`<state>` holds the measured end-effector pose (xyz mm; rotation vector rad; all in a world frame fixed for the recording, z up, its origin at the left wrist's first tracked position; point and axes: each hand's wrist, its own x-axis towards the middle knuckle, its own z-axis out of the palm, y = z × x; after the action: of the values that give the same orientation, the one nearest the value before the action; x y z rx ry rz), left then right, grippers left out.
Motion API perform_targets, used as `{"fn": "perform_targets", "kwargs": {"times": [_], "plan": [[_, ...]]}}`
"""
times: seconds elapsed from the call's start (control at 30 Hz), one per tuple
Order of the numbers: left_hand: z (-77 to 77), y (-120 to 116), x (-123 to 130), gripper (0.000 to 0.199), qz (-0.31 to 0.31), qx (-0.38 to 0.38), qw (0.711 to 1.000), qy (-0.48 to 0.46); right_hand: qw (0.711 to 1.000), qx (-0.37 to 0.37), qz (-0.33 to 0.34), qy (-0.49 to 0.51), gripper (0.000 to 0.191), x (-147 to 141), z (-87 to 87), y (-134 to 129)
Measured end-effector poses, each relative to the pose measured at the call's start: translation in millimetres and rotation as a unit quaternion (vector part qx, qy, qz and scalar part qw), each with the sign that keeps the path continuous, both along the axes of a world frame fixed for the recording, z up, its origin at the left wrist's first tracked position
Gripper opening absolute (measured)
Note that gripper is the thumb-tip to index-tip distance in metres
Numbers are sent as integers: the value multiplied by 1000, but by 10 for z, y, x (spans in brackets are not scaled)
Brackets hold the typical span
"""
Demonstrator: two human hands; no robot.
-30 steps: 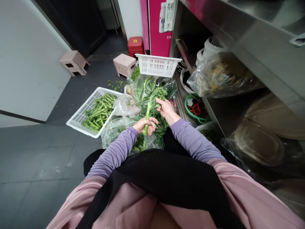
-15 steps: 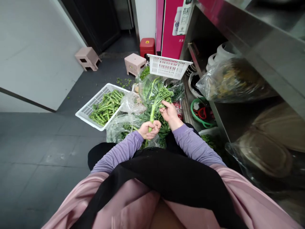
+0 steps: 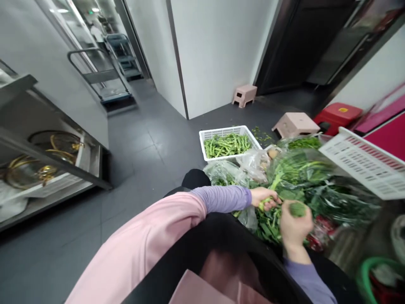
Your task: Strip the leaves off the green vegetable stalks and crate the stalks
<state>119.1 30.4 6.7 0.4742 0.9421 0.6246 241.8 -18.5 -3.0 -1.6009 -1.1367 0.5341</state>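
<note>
My left hand is closed round the lower end of a thick green vegetable stalk, which tilts upward away from me. Beside it, my right hand is smeared by motion. Its fingers are curled round a piece of greens; whether leaf or floret is hard to tell. Under both hands lies a heap of loose dark leaves. Peeled-looking green stems fill a white slotted basket beyond my left forearm.
Clear plastic bags of greens crowd the floor ahead. A white slotted basket stands tilted at the right, near a green-rimmed basket. Low stools stand behind. To the left are a metal shelf and a platform trolley.
The view has swung left, bringing in the shelf and trolley. My right hand has come down from the top of the stalk, closer to me. My left hand still grips the stalk.
</note>
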Motion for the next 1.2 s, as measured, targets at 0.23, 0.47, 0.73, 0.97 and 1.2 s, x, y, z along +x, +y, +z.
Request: {"fn": "perform_targets", "kwargs": {"times": [0.23,0.47,0.73,0.97,1.2], "plan": [[314,247,-511,14,-87,158,979,96,889,-149,221,373,40,-126,384,481],[275,297,-313,13,-165,200,962,87,838,-152,280,442,41,-34,338,461],[316,275,-288,11,-188,190,961,68,862,-95,117,483,40,-73,198,432],[371,285,-164,8,-200,176,963,48,888,-7,62,456,40,-87,273,362],[308,223,-146,12,-237,180,955,-3,840,-83,92,528,39,17,151,271]]}}
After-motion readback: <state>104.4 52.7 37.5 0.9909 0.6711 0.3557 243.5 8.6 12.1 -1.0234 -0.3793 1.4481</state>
